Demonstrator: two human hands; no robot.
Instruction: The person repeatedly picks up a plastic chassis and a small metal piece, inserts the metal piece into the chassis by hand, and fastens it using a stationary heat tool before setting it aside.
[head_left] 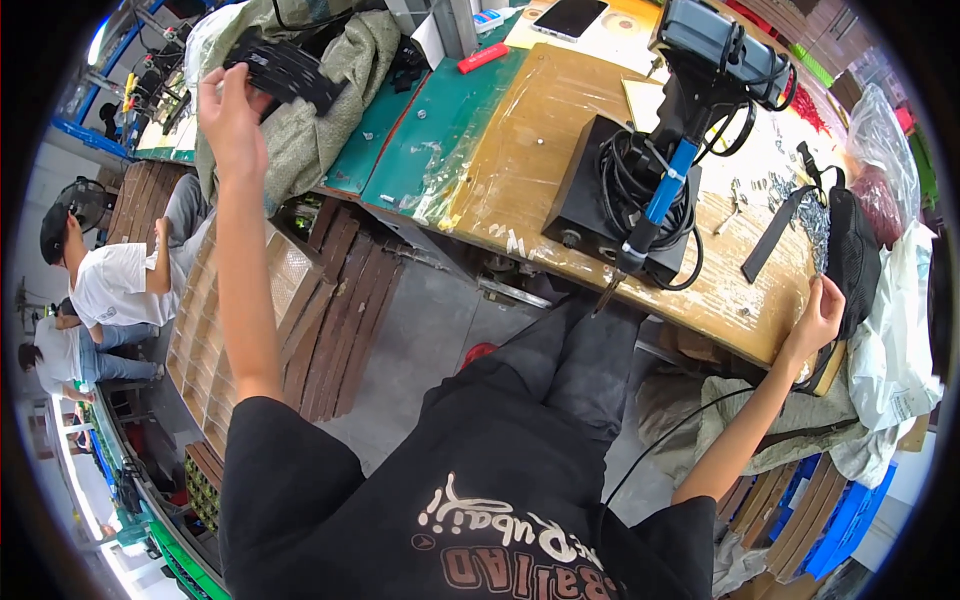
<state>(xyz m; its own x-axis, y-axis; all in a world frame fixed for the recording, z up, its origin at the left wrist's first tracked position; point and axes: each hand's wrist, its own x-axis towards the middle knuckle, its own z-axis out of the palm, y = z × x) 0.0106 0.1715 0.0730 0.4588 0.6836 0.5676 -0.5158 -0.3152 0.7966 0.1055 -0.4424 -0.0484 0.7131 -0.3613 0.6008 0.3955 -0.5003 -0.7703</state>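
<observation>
At the upper left, my left hand (237, 115) is raised and closed on the edge of a bundle of black straps (285, 75), held over an open woven sack (345, 125). My right hand (820, 315) is by the right edge of the bench with its fingertips pinched together. Whatever they pinch, if anything, is too small to make out. Just beyond those fingers lies a heap of small silvery metal parts (815, 235). A short black strap (775, 238) rests to its left, and a black mesh bag (853, 250) is to its right.
A black and blue tool on a stand (672, 180) rises from the bench (500, 180), beside a black box (583, 190) with coiled cable. A phone (570, 18) and a red marker-like stick (482, 58) lie behind. Wooden trays (345, 310) are stacked below left; a person (125, 265) sits beyond.
</observation>
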